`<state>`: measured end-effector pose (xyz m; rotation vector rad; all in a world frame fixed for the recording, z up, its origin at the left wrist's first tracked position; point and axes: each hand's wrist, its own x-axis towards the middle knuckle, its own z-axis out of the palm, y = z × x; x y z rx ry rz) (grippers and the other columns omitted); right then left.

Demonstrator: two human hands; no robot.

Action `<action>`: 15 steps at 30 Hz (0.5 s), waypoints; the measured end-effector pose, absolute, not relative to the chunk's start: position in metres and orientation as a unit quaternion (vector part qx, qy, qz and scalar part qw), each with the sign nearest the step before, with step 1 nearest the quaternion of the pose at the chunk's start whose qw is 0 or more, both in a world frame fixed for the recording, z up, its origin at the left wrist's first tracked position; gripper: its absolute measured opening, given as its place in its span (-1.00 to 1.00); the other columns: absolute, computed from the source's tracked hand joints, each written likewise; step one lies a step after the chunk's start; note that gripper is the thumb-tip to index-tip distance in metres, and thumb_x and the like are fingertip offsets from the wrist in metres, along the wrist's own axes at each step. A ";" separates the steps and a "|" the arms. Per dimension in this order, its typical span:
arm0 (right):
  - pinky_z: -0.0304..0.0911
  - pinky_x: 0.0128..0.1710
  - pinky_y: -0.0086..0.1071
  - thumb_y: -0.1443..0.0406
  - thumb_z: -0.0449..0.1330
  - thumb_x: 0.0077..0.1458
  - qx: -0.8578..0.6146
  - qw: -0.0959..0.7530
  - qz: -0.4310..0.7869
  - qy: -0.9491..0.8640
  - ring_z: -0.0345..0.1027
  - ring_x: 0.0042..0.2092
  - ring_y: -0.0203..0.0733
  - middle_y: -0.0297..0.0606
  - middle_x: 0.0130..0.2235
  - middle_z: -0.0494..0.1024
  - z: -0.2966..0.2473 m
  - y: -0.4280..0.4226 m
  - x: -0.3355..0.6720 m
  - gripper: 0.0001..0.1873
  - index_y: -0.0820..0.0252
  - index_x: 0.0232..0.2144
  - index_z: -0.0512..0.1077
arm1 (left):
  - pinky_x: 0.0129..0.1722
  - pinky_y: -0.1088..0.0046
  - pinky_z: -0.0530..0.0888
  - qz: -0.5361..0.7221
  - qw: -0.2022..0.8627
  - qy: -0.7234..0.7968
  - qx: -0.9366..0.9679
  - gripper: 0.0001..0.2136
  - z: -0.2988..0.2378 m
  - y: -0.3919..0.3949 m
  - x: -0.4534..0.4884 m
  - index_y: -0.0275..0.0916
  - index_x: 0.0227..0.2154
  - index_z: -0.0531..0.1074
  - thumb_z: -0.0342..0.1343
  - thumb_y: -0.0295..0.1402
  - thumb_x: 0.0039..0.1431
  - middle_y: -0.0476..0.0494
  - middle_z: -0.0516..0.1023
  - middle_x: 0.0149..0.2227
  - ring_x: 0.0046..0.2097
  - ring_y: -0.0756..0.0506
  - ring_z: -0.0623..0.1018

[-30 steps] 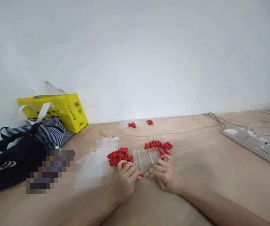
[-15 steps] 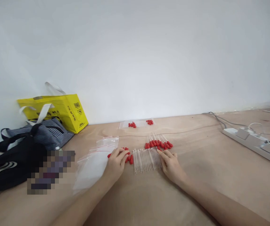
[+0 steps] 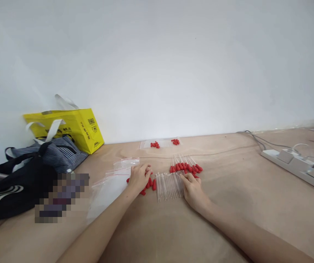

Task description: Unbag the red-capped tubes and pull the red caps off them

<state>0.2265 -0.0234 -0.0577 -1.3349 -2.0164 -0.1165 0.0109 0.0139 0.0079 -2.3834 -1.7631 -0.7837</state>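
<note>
My left hand (image 3: 139,176) lies on a heap of loose red rubber caps (image 3: 151,184), fingers curled down over them; what they pinch is hidden. A flat row of clear thin tubes (image 3: 169,185) lies just to its right. My right hand (image 3: 191,188) rests at the right end of that row, fingers spread a little, tips touching the tubes. Just beyond it sits a fan of several tubes fitted with red caps (image 3: 185,167).
Clear zip bags (image 3: 110,186) lie left of my left hand. A filled bag of capped tubes (image 3: 162,144) is near the wall. A yellow bag (image 3: 71,128), a striped bag (image 3: 55,155) and a black bag (image 3: 14,190) stand left. A white power strip (image 3: 296,166) with cables lies right.
Both hands left the near end of the tube row. My left hand went forward and left onto the red caps; my right hand moved to the row's right end.
</note>
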 end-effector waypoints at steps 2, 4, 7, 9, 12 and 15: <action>0.00 -0.28 -0.34 0.46 -0.10 0.06 -0.511 0.353 -0.028 -0.783 0.22 -0.27 -0.19 -0.15 -0.31 0.37 -0.055 -0.026 0.224 -0.71 0.24 -0.23 0.34 | -0.24 0.37 0.32 -0.265 0.027 -0.564 -0.782 -0.90 0.004 0.018 0.012 -0.22 -0.37 0.36 0.00 -0.45 0.02 -0.03 0.52 -0.43 -0.32 -0.07 0.49; -0.01 -0.28 -0.34 0.36 -0.09 0.10 -0.505 0.358 -0.019 -0.785 0.22 -0.27 -0.19 -0.17 -0.31 0.37 -0.051 -0.029 0.224 -0.76 0.23 -0.27 0.36 | -0.30 0.44 0.35 -0.272 0.020 -0.553 -0.787 -0.91 0.001 0.020 0.013 -0.24 -0.37 0.35 -0.01 -0.43 0.04 -0.04 0.52 -0.41 -0.36 -0.03 0.49; -0.03 -0.29 -0.34 0.30 -0.09 0.12 -0.510 0.369 -0.020 -0.777 0.23 -0.27 -0.20 -0.20 -0.31 0.38 -0.045 -0.028 0.228 -0.75 0.19 -0.29 0.38 | -0.34 0.47 0.36 -0.281 0.020 -0.538 -0.794 -0.91 -0.001 0.018 0.011 -0.25 -0.41 0.36 -0.04 -0.42 0.06 -0.06 0.51 -0.41 -0.38 -0.02 0.48; -0.06 -0.29 -0.34 0.32 -0.07 0.11 -0.525 0.373 -0.027 -0.765 0.23 -0.27 -0.22 -0.22 -0.33 0.39 -0.041 -0.022 0.234 -0.76 0.17 -0.30 0.39 | -0.32 0.44 0.35 -0.286 0.027 -0.532 -0.797 -0.91 -0.002 0.013 0.009 -0.25 -0.45 0.37 -0.03 -0.40 0.06 -0.06 0.50 -0.42 -0.36 -0.05 0.47; -0.09 -0.29 -0.33 0.32 -0.02 0.07 -0.546 0.371 -0.039 -0.750 0.23 -0.26 -0.22 -0.24 -0.34 0.40 -0.034 -0.007 0.244 -0.79 0.14 -0.33 0.41 | -0.28 0.37 0.31 -0.295 0.040 -0.530 -0.794 -0.87 -0.002 0.006 0.006 -0.23 -0.48 0.37 -0.04 -0.36 0.07 -0.07 0.48 -0.43 -0.31 -0.09 0.44; -0.11 -0.28 -0.31 0.28 0.06 0.02 -0.554 0.339 -0.054 -0.758 0.21 -0.24 -0.20 -0.25 -0.32 0.40 -0.024 0.008 0.247 -0.83 0.08 -0.33 0.43 | -0.25 0.33 0.27 -0.311 0.058 -0.537 -0.782 -0.81 -0.002 -0.001 0.004 -0.23 -0.46 0.39 -0.11 -0.36 0.12 -0.09 0.48 -0.41 -0.28 -0.11 0.42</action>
